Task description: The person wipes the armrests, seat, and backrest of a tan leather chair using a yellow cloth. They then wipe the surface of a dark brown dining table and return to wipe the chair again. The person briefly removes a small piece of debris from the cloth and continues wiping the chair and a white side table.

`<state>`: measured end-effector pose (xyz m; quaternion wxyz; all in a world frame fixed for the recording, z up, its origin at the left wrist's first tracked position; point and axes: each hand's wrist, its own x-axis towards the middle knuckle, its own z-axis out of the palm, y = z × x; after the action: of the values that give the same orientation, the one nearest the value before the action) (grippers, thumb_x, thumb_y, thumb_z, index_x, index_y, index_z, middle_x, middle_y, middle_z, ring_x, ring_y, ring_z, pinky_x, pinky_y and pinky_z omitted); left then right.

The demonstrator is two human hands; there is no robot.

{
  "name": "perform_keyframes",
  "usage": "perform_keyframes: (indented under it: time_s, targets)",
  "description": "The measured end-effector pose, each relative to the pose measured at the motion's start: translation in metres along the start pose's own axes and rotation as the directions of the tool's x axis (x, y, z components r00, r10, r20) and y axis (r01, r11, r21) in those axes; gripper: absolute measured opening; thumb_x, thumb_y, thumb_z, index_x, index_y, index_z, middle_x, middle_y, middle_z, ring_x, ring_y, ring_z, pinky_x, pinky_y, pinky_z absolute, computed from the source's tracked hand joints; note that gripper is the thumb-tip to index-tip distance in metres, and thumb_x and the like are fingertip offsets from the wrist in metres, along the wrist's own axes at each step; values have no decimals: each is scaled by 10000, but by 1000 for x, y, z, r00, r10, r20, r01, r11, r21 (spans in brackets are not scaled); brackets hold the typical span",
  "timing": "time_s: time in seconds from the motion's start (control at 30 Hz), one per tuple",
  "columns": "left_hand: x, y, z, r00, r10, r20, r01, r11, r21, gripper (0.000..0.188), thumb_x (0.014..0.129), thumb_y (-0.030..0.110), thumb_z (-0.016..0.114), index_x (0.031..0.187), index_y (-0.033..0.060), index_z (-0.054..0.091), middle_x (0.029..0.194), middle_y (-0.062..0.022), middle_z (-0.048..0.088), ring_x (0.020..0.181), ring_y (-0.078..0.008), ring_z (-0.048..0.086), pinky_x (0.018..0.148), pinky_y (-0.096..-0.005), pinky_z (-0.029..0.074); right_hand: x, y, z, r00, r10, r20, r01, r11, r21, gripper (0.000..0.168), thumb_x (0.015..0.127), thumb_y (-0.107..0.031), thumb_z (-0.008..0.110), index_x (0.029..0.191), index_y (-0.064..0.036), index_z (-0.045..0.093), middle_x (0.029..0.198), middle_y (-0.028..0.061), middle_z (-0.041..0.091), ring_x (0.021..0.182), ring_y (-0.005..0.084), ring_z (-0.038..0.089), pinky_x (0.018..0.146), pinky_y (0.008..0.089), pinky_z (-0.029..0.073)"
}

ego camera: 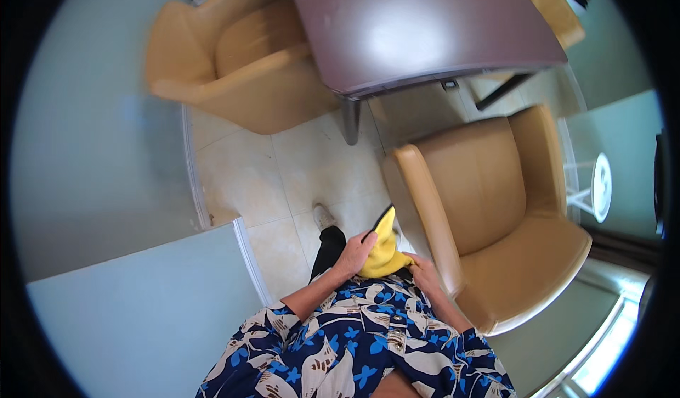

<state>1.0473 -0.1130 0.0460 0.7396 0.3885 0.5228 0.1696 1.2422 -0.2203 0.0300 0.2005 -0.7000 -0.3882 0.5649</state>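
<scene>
A yellow cloth (383,257) with a dark edge hangs bunched between my two hands, in front of my waist. My left hand (357,254) grips it near the dark-edged part, which sticks up to a point. My right hand (423,273) pinches the cloth's other end, low on the right. Some of the fingers of both hands are hidden by the cloth or turned away. Just beyond the cloth stands a tan armchair (473,185), its near armrest close to my right hand.
A dark reddish-brown table (425,26) with a glossy top stands ahead. Another tan armchair (255,68) is at its left side, and part of a third shows behind it. Pale floor tiles (239,174) lie below. A small white round stand (601,188) is at the right, a wall (149,302) at the left.
</scene>
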Motion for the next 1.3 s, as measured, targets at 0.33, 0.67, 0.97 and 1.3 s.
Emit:
perform_keyframes:
  time_s: [0.33,0.67,0.97,1.3]
  targets:
    - [43,-26,-48,984,141,-106,-156,975,-156,443,910,366,431,1042,-41,549,780,-29,558,721,-102,490,672,-266,423,79,-17,6,990,23,138,-4,991,-135,384,807,-80,479,1172,27,533,1013,112,626,885,159,582,776,253,452]
    - [59,-4,-35,962,220,-159,-252,944,-215,451,891,314,489,1148,-57,509,858,-86,611,769,-102,526,704,-259,445,167,-35,-8,939,89,331,-54,992,-113,381,878,-194,481,1189,25,507,999,109,628,864,170,606,669,259,477]
    - [49,66,-50,933,262,-246,-340,867,-365,480,914,354,469,1236,-3,468,973,-48,561,891,-106,499,818,-251,405,254,-107,16,770,-182,612,208,978,29,355,910,-325,414,1072,-31,530,998,97,603,888,203,575,778,312,458]
    - [32,85,-90,877,173,-449,-433,692,-578,408,930,280,448,1240,15,450,1027,-32,551,936,-87,502,825,-227,404,268,-175,80,551,216,806,-316,948,-38,467,882,-434,423,1146,-64,529,1113,104,594,995,239,569,885,351,444]
